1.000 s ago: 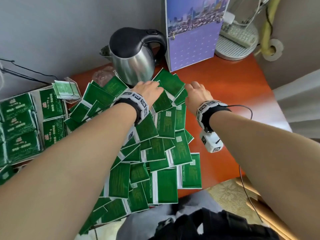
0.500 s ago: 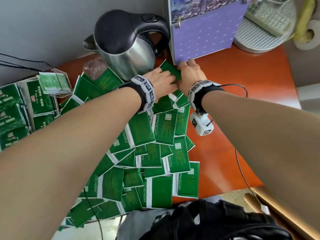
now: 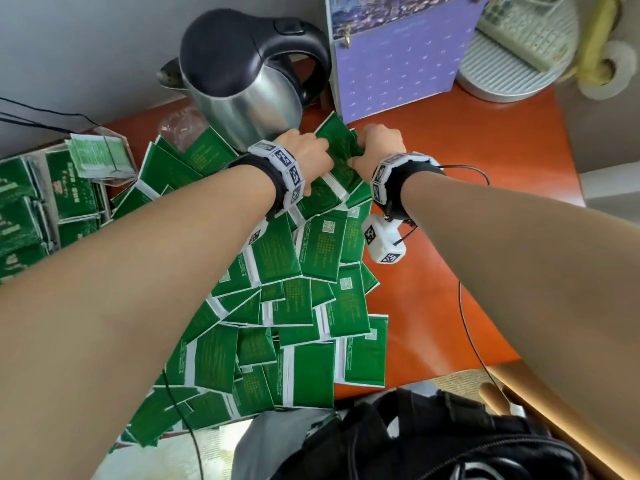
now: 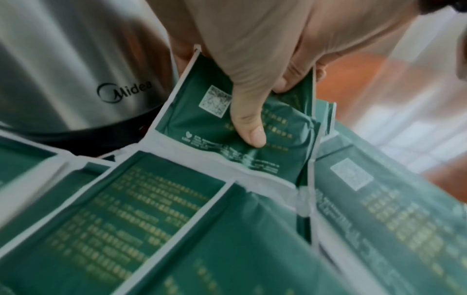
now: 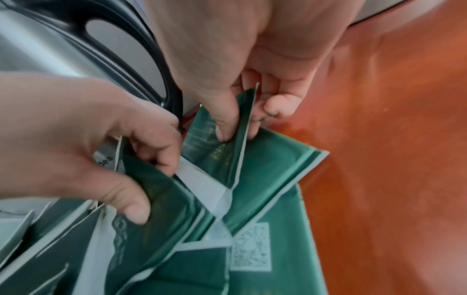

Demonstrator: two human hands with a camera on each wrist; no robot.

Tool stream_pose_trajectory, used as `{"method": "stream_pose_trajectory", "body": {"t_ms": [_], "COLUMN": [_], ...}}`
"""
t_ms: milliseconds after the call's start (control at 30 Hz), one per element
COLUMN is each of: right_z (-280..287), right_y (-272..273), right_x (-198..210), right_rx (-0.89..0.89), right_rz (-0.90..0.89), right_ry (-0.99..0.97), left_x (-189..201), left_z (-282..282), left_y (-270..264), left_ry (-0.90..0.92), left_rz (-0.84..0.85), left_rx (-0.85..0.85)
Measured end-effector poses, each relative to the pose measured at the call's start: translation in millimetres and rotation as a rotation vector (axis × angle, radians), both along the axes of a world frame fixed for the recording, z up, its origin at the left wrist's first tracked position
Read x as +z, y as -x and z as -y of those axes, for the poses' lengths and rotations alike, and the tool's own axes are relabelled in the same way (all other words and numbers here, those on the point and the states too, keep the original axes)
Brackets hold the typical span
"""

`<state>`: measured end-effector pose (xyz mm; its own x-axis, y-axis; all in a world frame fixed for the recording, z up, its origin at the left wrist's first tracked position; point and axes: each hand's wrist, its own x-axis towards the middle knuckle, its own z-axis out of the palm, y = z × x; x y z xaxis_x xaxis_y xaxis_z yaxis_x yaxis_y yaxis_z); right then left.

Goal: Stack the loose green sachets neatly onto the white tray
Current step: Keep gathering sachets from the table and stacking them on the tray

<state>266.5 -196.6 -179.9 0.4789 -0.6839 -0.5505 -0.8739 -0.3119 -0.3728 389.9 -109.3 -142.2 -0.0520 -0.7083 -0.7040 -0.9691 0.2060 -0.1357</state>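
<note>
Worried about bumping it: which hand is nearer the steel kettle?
Left. The left hand grips sachets right beside the kettle; the right hand pinches them farther off.

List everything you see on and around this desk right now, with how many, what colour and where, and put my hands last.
loose green sachets: too many to count, green with white edges, heaped down the middle of the desk
white tray: one, at far left, packed with green sachets
clear holder: one, transparent, beside the tray, holding pale green sachets
kettle: one, steel with black lid and handle, behind the heap
calendar: one, purple, upright right of the kettle
desk: one, orange-red
phone: one, pale grey, back right corner
black bag: one, near edge
left hand: grips sachets by the kettle
right hand: pinches a sachet, opposite the left hand
</note>
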Motion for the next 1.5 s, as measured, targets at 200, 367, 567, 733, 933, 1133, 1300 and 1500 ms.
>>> {"method": "stream_pose_trajectory", "body": {"t_ms": [200,367,567,733,933,1133,1300,1500], "right_z": [8.6,28.2,60.7,83.3,89.9,56.3,27.9,14.2], "right_y": [45.1,96.2,150.1,169.7,185.3,197.0,193.8,188.9], "right_x": [15.4,30.1,46.8,59.3,65.1,50.1,9.5,-7.7], "right_rx": [0.003,0.039,0.085,0.183,0.236,0.276,0.370,0.430], "right_rz": [-0.043,-0.148,-0.206,-0.220,-0.216,-0.158,-0.117,-0.178], "right_ry": [0.080,0.114,0.154,0.190,0.191,0.204,0.168,0.150], "left_x": [3.7,9.0,13.5,9.4,7.0,-6.8,-38.5,-45.1], "left_z": [7.7,21.3,45.2,56.5,52.8,19.6,-15.6,-22.4], "left_y": [12.8,47.6,96.3,125.3,147.5,183.8,208.3,213.6], "left_ry": [0.161,0.195,0.209,0.237,0.282,0.359,0.275,0.281], "left_rz": [-0.139,-0.176,-0.149,-0.110,-0.105,-0.168,-0.109,-0.120], "left_rx": [0.353,0.416,0.423,0.487,0.498,0.435,0.405,0.392]}}
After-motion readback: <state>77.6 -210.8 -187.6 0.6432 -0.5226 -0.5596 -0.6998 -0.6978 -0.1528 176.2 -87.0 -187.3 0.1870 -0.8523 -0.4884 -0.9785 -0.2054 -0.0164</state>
